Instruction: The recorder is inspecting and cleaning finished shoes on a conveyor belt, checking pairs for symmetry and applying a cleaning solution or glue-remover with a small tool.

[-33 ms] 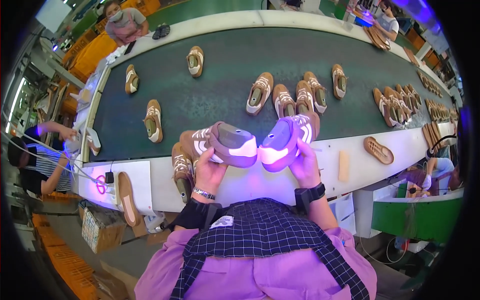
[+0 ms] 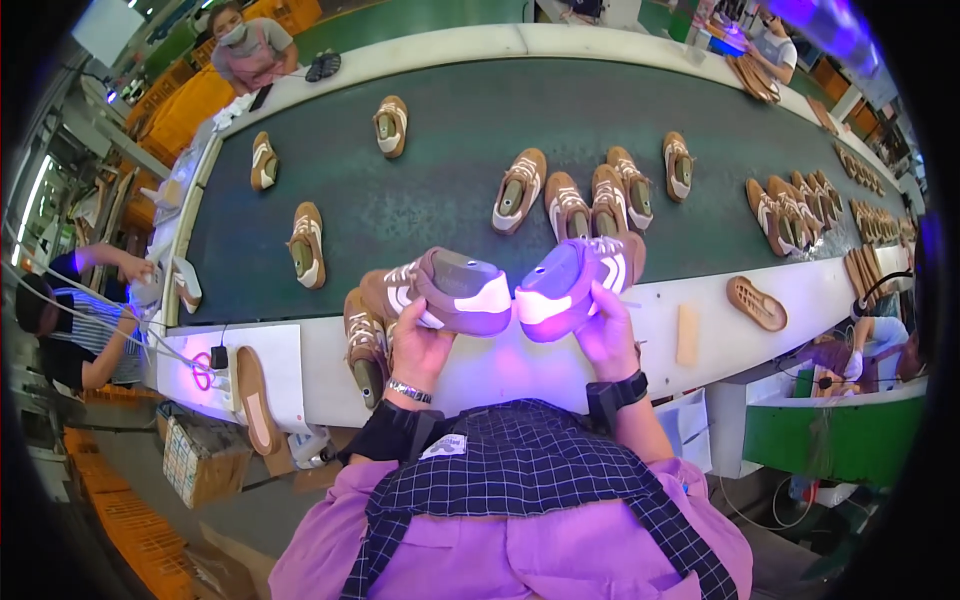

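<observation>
My left hand (image 2: 421,343) grips a brown sneaker (image 2: 440,290) by its side near the heel, its toe pointing left. A second brown sneaker (image 2: 570,290), with white stripes and a white heel patch, is held by my right hand (image 2: 607,335). The two heels face each other with a narrow gap between them. Both sneakers are tilted, and a dark green last fills each opening. Violet light falls on the heels and on my right hand. Beside my left hand, another pair of sneakers (image 2: 368,345) leans on the white ledge, partly hidden.
Several sneakers (image 2: 520,190) stand on the dark green conveyor belt (image 2: 440,190). Loose soles (image 2: 757,303) (image 2: 258,400) lie on the white ledge (image 2: 660,350), near a beige strip (image 2: 687,333). Co-workers (image 2: 250,50) sit around the belt; one at the left (image 2: 90,310) handles something pale.
The heels, which touched before, are now slightly apart. The left sneaker has shifted a little to the left.
</observation>
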### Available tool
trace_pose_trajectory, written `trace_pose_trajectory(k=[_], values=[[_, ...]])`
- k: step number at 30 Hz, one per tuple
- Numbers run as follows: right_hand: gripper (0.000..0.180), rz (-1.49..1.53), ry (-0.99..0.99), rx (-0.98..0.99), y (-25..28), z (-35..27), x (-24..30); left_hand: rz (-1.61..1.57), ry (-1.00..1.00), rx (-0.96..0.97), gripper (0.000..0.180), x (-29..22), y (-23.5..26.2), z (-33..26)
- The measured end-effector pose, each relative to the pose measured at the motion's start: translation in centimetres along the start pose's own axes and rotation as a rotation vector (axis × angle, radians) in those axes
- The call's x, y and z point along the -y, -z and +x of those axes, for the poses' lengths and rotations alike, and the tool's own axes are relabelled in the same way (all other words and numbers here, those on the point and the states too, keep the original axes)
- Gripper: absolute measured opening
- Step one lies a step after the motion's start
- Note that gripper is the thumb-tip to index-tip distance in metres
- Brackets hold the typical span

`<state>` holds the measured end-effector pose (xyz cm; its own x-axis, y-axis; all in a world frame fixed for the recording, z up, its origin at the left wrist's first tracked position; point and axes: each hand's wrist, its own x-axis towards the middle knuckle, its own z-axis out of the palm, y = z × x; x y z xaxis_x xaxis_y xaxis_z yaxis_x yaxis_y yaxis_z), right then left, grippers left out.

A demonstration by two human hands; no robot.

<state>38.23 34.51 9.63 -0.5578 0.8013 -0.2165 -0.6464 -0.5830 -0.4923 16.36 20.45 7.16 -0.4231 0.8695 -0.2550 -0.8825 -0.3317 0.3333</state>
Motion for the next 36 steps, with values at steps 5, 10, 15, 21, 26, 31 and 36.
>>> trace_pose_trajectory(k=[5,10,15,21,26,31,36], values=[[0.031,0.017,0.045,-0.113,-0.1,-0.6,-1.5,0.020,-0.041,-0.166,0.044,1.3,0.4,-0.3],[0.034,0.020,0.071,-0.186,-0.3,-0.8,-1.9,0.019,-0.010,-0.200,0.046,1.8,0.3,-0.1],[0.034,0.021,0.075,-0.175,-0.9,-1.1,-1.6,-0.012,-0.007,-0.193,0.042,1.8,0.4,0.2],[0.034,0.064,0.067,-0.204,-1.5,-1.3,-1.8,-0.017,0.012,-0.200,0.042,2.0,0.3,0.2],[0.033,0.039,0.095,-0.205,-1.0,-1.1,-1.8,-0.037,0.017,-0.215,0.042,2.4,0.5,0.4],[0.034,0.042,0.087,-0.212,-0.6,-0.9,-1.9,-0.052,0.025,-0.231,0.043,2.5,0.3,0.5],[0.034,0.032,0.089,-0.200,-0.2,-0.8,-2.1,-0.056,0.026,-0.231,0.041,2.6,0.8,0.6]])
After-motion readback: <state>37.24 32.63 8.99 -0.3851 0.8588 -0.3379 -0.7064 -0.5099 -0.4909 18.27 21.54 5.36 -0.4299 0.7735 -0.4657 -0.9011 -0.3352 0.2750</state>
